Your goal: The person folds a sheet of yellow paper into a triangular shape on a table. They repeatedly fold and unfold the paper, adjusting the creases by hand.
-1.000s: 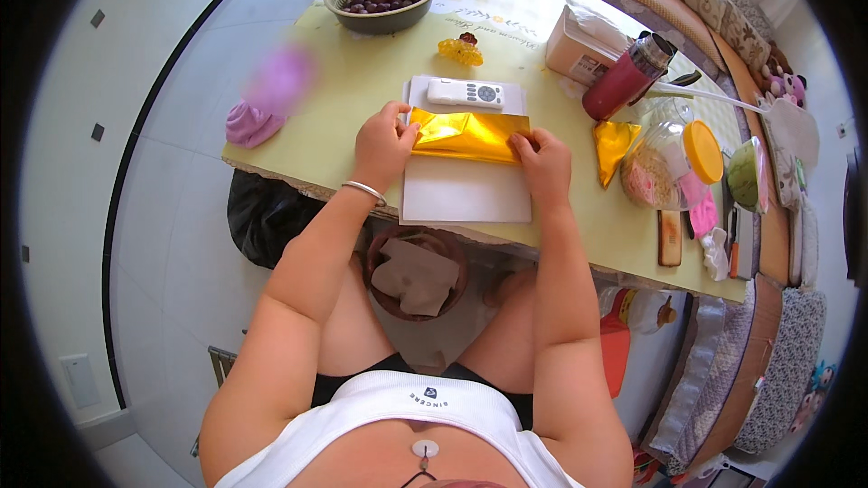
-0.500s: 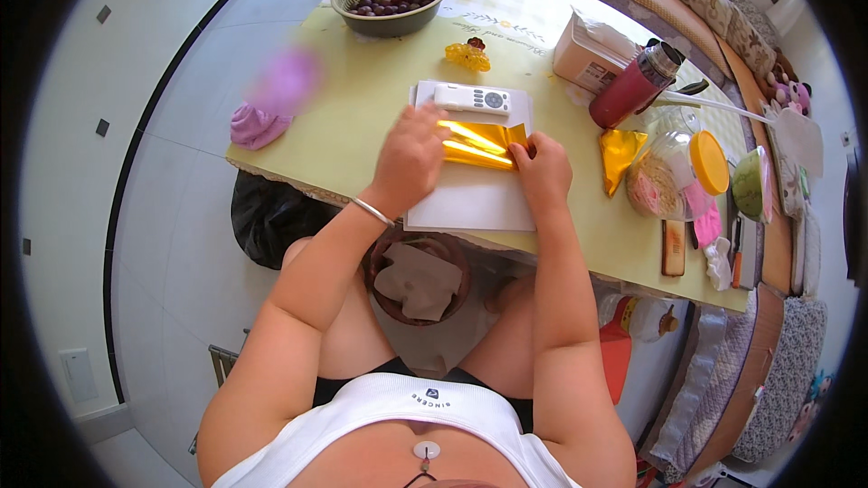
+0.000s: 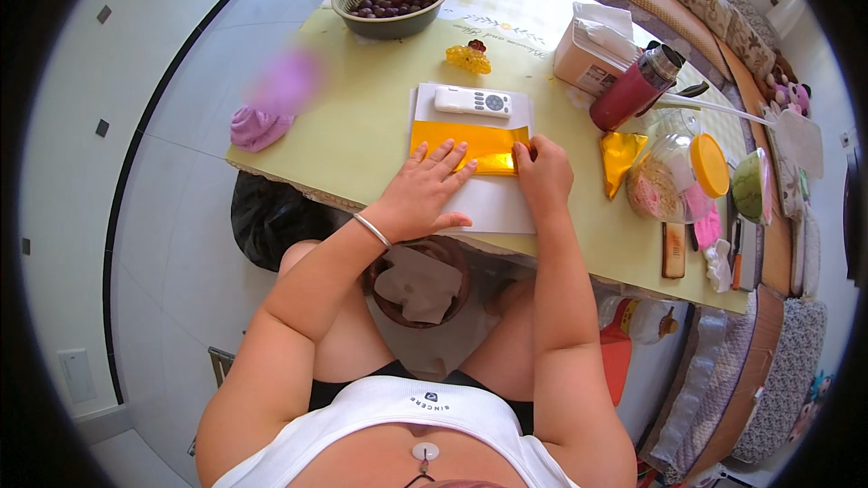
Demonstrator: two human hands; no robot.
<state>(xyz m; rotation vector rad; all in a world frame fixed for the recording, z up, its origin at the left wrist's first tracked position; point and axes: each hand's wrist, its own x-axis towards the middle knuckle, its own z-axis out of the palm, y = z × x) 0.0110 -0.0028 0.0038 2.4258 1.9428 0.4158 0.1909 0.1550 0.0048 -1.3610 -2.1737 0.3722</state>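
Observation:
A shiny gold foil sheet (image 3: 488, 136) lies flat across a stack of white paper (image 3: 497, 210) near the table's front edge. My left hand (image 3: 423, 188), with a silver bangle at its wrist, rests on the foil's left part with fingers spread. At the foil's right edge my right hand (image 3: 545, 172) is closed, thumb and fingers pinching it. Just beyond the foil, a white remote control (image 3: 474, 101) rests on the paper. A second folded gold foil piece (image 3: 620, 161) lies to the right of my right hand.
A colander of dark round fruit (image 3: 391, 25) stands far left, a yellow hair claw (image 3: 468, 58) mid-table. On the right are a tissue box (image 3: 583, 59), a red thermos (image 3: 636, 89) and a yellow-lidded jar (image 3: 665, 185). A purple cloth (image 3: 259, 128) lies at the left edge.
My left hand has come down and flattened on the foil with fingers spread. The foil now lies flatter and reaches farther left. My right hand keeps its pinch at nearly the same spot.

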